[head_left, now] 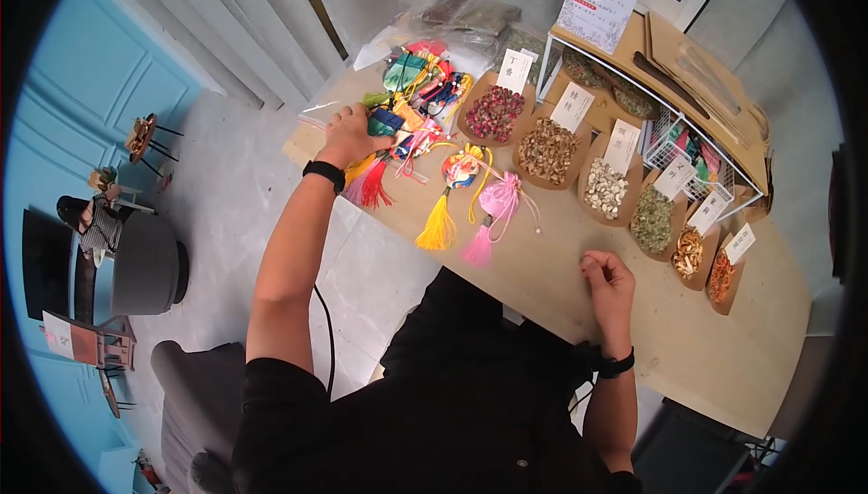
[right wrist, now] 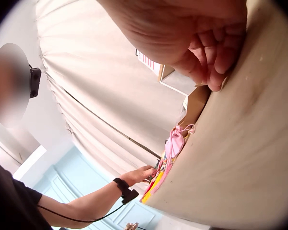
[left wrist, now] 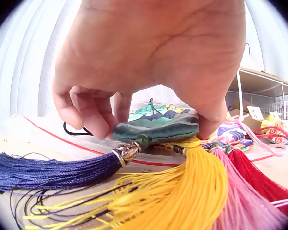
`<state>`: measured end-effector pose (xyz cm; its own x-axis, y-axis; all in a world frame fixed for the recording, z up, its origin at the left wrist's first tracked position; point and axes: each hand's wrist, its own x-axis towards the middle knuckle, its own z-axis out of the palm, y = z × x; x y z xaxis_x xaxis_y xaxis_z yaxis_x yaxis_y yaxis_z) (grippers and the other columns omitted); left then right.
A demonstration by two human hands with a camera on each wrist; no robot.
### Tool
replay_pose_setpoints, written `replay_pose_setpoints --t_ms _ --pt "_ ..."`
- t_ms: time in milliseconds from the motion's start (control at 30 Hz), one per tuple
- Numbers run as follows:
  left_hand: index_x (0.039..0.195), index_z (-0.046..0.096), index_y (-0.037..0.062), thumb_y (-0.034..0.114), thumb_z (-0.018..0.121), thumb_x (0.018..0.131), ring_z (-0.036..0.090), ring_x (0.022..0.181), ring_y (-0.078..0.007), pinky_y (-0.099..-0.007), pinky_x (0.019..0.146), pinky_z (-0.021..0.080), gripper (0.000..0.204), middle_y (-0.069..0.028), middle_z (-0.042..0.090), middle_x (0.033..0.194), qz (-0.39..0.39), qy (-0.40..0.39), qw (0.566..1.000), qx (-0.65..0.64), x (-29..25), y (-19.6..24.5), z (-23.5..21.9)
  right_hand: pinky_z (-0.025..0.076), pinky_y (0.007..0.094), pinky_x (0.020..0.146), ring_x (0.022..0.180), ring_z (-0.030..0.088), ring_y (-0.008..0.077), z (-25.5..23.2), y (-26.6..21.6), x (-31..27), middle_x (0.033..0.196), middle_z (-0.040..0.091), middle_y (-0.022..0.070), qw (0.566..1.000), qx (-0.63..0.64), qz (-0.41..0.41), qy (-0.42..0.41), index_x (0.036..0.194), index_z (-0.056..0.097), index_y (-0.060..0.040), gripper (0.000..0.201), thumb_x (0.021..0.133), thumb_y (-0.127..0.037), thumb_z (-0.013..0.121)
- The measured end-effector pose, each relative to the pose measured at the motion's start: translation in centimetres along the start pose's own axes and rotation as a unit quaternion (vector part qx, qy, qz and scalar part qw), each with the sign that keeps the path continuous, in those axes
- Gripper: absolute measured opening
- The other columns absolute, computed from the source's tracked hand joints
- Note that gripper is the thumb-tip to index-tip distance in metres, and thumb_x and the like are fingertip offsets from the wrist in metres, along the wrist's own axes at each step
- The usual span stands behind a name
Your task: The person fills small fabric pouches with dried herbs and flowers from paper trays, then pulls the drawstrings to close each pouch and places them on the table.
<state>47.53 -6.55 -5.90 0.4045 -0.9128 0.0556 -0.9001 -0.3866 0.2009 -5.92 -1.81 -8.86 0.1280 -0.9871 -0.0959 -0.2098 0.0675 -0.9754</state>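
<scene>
A small dark green fabric sachet with a metal bead and a navy blue tassel lies at the far left end of the light wooden table, on the edge of a heap of colourful sachets. The left hand holds this sachet: the thumb and the curled fingers pinch it from above, with the palm facing down. The left arm is stretched far out over the table corner and wears a black wristband.

The right hand rests on the bare table near the front edge, well apart from the sachets. Its fingers are loosely curled toward the palm and hold nothing; the knuckles touch the wood in the right wrist view.

Just beside the green sachet lie a yellow tassel, a pink tassel and a red tassel. Further right on the table are a patterned sachet with a yellow tassel and a pink satin pouch with a pink tassel. Behind them stands a row of brown paper trays with dried herbs and flowers, each with a white label card.
</scene>
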Motion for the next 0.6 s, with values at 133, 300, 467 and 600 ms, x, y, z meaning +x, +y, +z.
replay_pose_setpoints --t_ms 133,300,467,600 --pt "0.123 0.061 0.0046 0.054 0.09 0.068 0.058 0.121 -0.0422 -0.0532 0.101 0.047 0.079 -0.0212 0.061 0.122 0.019 0.084 0.996 -0.027 -1.6 -0.3 -0.1 0.048 0.0207 0.075 0.081 0.057 0.0026 0.2 -0.4 -0.2 0.089 0.068 -0.0055 1.0 -0.024 -0.007 -0.002 0.105 0.076 -0.0014 0.01 0.1 -0.01 0.072" --pt "0.11 0.058 0.0022 0.029 0.087 0.069 0.056 0.092 -0.0354 -0.0455 0.081 0.049 0.057 -0.0174 0.057 0.1 0.134 0.246 0.954 -0.105 -5.2 1.2 -1.5 0.049 0.0215 0.074 0.08 0.058 0.0034 0.8 -1.1 -0.4 0.089 0.069 -0.0043 0.999 -0.034 -0.013 -0.006 0.106 0.076 -0.0007 0.011 0.1 -0.009 0.073" --pt "0.107 0.05 0.0049 0.011 0.079 0.077 0.046 0.085 -0.016 -0.0325 0.076 0.044 0.042 -0.0037 0.046 0.093 0.122 0.17 0.918 -0.336 -9.3 5.6 -1.9 0.052 0.0234 0.076 0.083 0.064 0.0061 1.9 -3.6 -0.6 0.093 0.072 -0.0001 0.997 -0.041 -0.056 -0.036 0.109 0.076 0.0 0.014 0.099 -0.009 0.072" --pt "0.102 0.048 0.0067 0.004 0.073 0.08 0.045 0.084 -0.0126 -0.0287 0.076 0.042 0.033 -0.0013 0.048 0.093 0.118 0.124 0.869 -0.465 -12.5 11.5 -1.3 0.056 0.0269 0.078 0.089 0.07 0.0113 3.8 -9.5 -0.5 0.1 0.075 0.0059 0.99 -0.04 -0.112 -0.076 0.113 0.075 -0.0005 0.019 0.099 -0.013 0.073"
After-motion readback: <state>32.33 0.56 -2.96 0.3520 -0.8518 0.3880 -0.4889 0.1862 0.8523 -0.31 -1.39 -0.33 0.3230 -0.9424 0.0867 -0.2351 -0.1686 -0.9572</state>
